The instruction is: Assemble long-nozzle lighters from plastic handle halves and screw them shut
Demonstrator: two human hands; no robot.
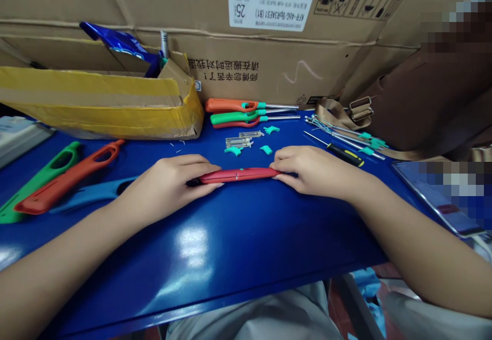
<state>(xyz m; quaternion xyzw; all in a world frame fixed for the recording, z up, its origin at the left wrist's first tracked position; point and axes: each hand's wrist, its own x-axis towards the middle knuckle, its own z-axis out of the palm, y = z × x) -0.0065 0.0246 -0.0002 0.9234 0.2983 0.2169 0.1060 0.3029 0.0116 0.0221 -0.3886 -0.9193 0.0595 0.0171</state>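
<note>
Left hand [169, 184], right hand [311, 171] and 2 forearms are bare; pale grey clothing [253, 314] covers the lap.

Your left hand [169, 184] and right hand [307, 168] hide both ends of the red casing [238, 175]. You get pixel blur [457, 22] at 2 and 4 o'clock; green handle [46, 173] cut off at 9 o'clock.

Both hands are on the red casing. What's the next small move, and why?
Likely squeeze along its length to close it up. The left hand and right hand grip the two ends of the red casing, which lies flat on the blue table, and a thin seam line seems to run along its side.
</note>
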